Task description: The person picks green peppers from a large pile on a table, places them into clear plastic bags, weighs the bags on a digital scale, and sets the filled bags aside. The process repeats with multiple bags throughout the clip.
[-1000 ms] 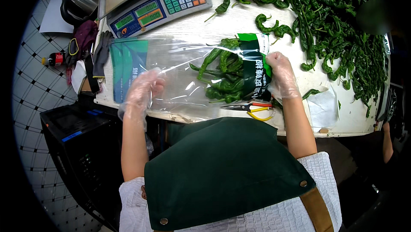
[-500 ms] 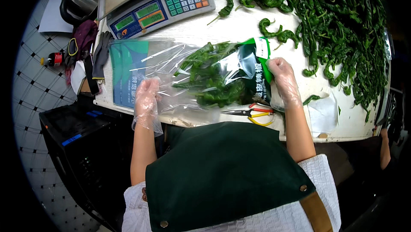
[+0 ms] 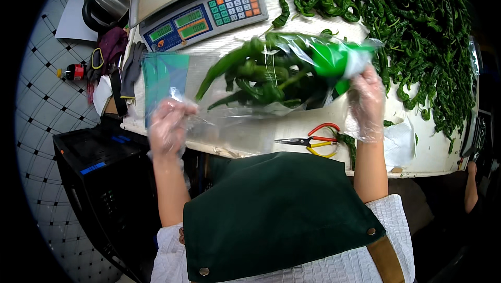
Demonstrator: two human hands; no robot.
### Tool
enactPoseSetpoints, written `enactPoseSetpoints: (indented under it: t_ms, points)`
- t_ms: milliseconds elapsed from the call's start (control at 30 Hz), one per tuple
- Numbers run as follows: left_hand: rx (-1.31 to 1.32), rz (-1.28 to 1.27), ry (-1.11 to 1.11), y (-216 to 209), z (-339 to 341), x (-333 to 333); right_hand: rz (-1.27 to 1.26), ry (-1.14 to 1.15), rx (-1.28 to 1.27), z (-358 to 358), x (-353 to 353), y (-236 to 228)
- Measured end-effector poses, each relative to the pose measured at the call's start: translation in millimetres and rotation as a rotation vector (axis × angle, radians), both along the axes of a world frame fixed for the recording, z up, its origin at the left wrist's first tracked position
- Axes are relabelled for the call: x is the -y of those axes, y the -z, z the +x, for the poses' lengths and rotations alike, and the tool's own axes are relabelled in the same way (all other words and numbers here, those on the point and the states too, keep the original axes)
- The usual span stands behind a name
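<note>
A clear plastic bag with a green printed end [image 3: 331, 61] is stretched between my hands above the table, partly blurred. Several long green peppers [image 3: 255, 77] lie inside it. My right hand [image 3: 368, 100], in a thin clear glove, is closed on the bag's green end. My left hand [image 3: 169, 124], gloved alike, pinches the clear plastic at the other end. Under the bag on the left lie flat printed bags [image 3: 164, 74] in teal and blue. Red-and-yellow-handled snips [image 3: 315, 141] rest on the table's near side, below the bag.
A big heap of green peppers [image 3: 417, 38] covers the table's right and far side. A digital scale [image 3: 203, 19] stands far left, with a steel kettle [image 3: 112, 1] beyond it. Grey gloves [image 3: 133, 69] hang at the left edge. A black crate [image 3: 99, 178] stands below.
The bag has risen off the table and its green end has moved right with my right hand. My left hand has shifted slightly left and down. The snips show more fully.
</note>
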State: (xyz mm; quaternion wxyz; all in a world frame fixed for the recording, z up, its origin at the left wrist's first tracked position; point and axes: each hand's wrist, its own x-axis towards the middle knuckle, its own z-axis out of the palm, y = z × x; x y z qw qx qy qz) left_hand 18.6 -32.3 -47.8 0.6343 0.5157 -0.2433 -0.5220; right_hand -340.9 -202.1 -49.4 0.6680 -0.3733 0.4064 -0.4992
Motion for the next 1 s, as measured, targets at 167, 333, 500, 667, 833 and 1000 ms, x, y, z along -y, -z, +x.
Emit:
enactPoseSetpoints:
  t_ms: [167, 333, 500, 667, 833, 1000]
  points:
    - [0.492, 0.102, 0.097, 5, -3, -24, 0.191, -0.176, -0.113, -28, 1, 23]
    - [-0.142, 0.387, -0.387, 46, -9, -45, 0.412, -0.119, -0.215, -20, -9, 41]
    - [-0.33, 0.539, -0.256, 28, -6, -26, 0.418, -0.28, -0.49, -19, 6, 44]
    - [-0.078, 0.709, -0.226, 37, -18, -6, 0.366, -0.306, -0.5, 0, 18, 52]
    - [-0.117, 0.521, -0.3, 47, -28, 0, 0.187, -0.354, -0.7, 12, 20, 56]
    - [0.136, 0.415, -0.379, 11, -41, 1, 0.265, -0.225, -0.353, 16, 4, 39]
